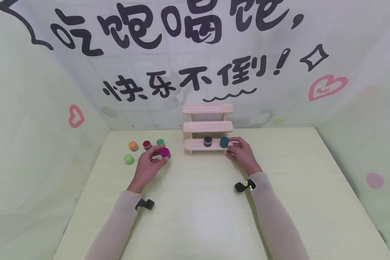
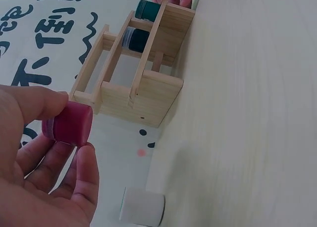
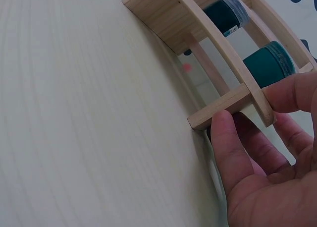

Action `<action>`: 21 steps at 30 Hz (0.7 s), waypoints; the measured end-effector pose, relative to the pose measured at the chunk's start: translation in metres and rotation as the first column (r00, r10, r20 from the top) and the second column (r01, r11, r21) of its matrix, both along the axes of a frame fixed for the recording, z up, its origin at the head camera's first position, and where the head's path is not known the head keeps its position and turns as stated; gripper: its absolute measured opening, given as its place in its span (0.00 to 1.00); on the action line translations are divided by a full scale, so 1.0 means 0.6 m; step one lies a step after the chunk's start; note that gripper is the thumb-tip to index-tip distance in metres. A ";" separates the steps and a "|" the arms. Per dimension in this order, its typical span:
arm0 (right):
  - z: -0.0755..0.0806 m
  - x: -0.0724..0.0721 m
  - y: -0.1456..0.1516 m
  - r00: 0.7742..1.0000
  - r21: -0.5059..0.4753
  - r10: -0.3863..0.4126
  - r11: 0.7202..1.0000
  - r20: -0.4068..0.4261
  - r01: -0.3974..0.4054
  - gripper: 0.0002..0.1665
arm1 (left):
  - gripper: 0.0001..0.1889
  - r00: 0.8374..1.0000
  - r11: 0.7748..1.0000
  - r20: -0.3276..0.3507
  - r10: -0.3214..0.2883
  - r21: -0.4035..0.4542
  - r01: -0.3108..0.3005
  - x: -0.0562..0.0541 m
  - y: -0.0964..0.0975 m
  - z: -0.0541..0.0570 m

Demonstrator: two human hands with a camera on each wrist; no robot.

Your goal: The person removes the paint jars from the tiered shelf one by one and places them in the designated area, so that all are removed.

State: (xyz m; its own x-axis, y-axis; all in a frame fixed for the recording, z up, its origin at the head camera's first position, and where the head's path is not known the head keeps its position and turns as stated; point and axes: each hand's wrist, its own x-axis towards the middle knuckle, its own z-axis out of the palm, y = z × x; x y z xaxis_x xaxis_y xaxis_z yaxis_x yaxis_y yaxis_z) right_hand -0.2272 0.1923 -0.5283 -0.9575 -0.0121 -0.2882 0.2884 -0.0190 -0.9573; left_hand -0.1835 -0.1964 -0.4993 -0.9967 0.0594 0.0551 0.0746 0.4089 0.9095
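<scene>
In my left hand [image 1: 149,164] I pinch a small magenta paint jar [image 2: 73,124] between thumb and fingers, above the table left of a three-tier wooden shelf rack [image 1: 208,126]. My right hand [image 1: 243,155] grips the right end of the rack's lowest tier. Its thumb [image 3: 290,94] is at the board's end and a finger [image 3: 225,130] lies along the end support. A dark navy jar [image 1: 207,141] and a teal jar [image 1: 224,142] stand on that lowest tier, the teal one right beside the right fingertips.
Left of the rack, an orange jar [image 1: 133,146], a dark red jar [image 1: 147,144], a green jar [image 1: 160,142] and a light green jar [image 1: 128,159] stand near the left hand. A printed cloth [image 1: 169,108] hangs behind the rack. The pale tabletop [image 1: 198,213] stretches toward me.
</scene>
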 end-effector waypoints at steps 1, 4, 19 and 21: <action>0.000 0.000 0.000 1.000 -0.003 0.000 1.000 -0.001 0.000 0.20 | 0.24 1.000 1.000 0.003 0.002 -0.006 -0.002 0.002 -0.003 -0.001; -0.002 -0.001 0.000 1.000 -0.011 -0.003 1.000 -0.004 0.003 0.20 | 0.25 1.000 1.000 0.013 0.010 -0.022 -0.010 0.005 -0.010 -0.006; -0.002 -0.004 0.000 1.000 -0.005 -0.009 1.000 0.008 0.009 0.20 | 0.26 0.995 0.999 0.086 0.042 -0.005 -0.042 0.021 -0.048 -0.031; -0.002 -0.004 0.000 1.000 -0.008 -0.009 1.000 0.005 0.009 0.20 | 0.25 0.995 0.999 0.085 0.044 -0.014 -0.043 0.021 -0.052 -0.035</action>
